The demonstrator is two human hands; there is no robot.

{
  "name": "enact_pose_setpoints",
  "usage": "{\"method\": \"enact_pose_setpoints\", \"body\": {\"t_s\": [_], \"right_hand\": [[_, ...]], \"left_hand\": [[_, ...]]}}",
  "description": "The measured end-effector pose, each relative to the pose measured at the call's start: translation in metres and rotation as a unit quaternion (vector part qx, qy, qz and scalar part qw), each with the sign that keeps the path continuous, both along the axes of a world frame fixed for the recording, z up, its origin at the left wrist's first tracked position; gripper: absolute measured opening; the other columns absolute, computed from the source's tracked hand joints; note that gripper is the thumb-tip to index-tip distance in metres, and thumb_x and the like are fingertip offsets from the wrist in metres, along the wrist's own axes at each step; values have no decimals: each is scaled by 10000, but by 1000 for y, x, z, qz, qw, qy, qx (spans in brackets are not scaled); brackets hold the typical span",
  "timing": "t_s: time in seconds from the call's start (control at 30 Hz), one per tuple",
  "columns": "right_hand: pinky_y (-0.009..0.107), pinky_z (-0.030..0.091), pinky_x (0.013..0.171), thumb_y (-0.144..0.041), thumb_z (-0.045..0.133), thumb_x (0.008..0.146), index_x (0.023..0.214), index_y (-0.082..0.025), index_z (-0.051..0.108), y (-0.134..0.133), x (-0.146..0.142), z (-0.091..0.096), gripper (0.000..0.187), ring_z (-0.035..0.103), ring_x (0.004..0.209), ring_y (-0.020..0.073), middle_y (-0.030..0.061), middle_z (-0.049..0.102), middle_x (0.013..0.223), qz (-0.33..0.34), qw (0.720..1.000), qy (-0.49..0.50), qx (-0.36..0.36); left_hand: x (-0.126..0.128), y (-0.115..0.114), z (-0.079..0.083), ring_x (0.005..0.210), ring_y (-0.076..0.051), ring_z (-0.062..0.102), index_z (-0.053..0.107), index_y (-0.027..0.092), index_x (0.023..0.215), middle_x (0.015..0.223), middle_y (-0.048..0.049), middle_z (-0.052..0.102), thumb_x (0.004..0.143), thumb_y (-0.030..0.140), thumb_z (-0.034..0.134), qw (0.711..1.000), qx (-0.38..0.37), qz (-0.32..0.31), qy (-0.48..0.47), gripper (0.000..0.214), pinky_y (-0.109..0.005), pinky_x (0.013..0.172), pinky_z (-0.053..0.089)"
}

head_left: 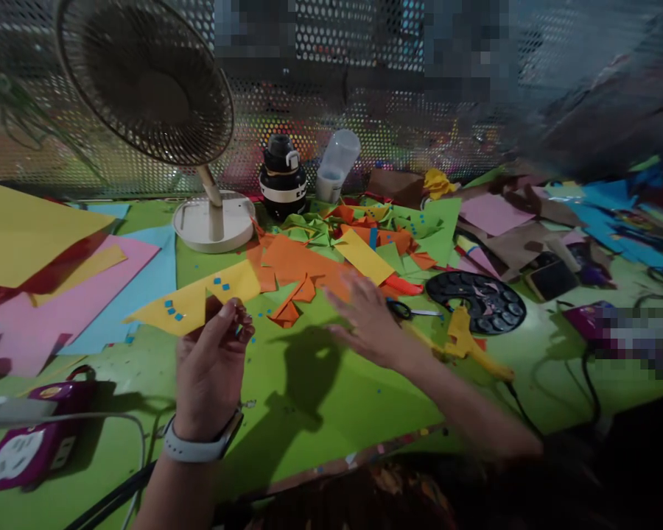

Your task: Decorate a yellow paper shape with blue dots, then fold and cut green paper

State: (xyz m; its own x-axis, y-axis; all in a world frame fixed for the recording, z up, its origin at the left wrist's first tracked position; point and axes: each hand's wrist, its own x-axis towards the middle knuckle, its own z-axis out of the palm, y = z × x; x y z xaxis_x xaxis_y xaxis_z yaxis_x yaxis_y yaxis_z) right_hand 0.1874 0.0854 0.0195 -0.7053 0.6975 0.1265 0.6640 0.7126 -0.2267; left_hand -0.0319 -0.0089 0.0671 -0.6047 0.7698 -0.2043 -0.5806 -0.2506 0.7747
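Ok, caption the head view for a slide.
Yellow paper with blue squares in the left hand, right hand open near orange paper on a green table.

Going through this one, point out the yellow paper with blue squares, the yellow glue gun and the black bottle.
Yellow paper (pixel 193 303), head view: bare surface near its middle.
Yellow glue gun (pixel 464 340), head view: its casing.
Black bottle (pixel 283 181), head view: dark body above its pale band.

Remotely, I have the left hand (pixel 213 361) pinching a yellow paper piece (pixel 191 303) dotted with blue squares above the green tabletop (pixel 365 412). My blurred right hand (pixel 373 320) spreads open near orange paper scraps (pixel 290 258). A round-based fan (pixel 163 99) stands by the surface's far edge.
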Motion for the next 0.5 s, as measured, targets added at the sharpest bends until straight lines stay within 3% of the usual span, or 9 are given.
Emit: {"method": "enact_pose_setpoints", "body": {"t_s": [0.1, 0.23, 0.33, 0.5], "right_hand": [[600, 182, 1154, -611, 461, 924, 1519, -318, 303, 13, -45, -12, 682, 195, 1461, 366, 120, 260, 1588, 76, 997, -4, -20], [405, 336, 1117, -551, 379, 984, 1541, -196, 246, 24, -70, -23, 674, 467, 1288, 233, 123, 538, 1390, 156, 985, 51, -52], [368, 368, 1094, -510, 351, 1005, 1536, -129, 240, 21, -68, -28, 663, 518, 1229, 213, 128, 594, 1332, 197, 978, 53, -53], [548, 287, 1130, -612, 393, 948, 1520, -148, 297, -5, -26, -37, 743, 382, 1372, 319, 155, 479, 1465, 176, 984, -35, 3]], "left_hand": [[-3, 1, -1, 619, -63, 602, 707, 186, 786, 714, 40, 688, 621, 157, 809, 1000, -2, 8, 2, 196, -148, 546, 486], [-5, 1, -2, 625, -64, 605, 699, 174, 791, 712, 39, 692, 635, 155, 802, 1000, -1, 10, 4, 188, -153, 552, 489], [-5, 1, -2, 639, -66, 607, 701, 174, 810, 732, 37, 695, 645, 152, 801, 1000, 1, 7, 3, 194, -153, 555, 493], [-5, 1, -3, 640, -64, 610, 697, 177, 811, 754, 33, 688, 652, 159, 807, 1000, 12, -4, 3, 194, -148, 545, 486]]}}
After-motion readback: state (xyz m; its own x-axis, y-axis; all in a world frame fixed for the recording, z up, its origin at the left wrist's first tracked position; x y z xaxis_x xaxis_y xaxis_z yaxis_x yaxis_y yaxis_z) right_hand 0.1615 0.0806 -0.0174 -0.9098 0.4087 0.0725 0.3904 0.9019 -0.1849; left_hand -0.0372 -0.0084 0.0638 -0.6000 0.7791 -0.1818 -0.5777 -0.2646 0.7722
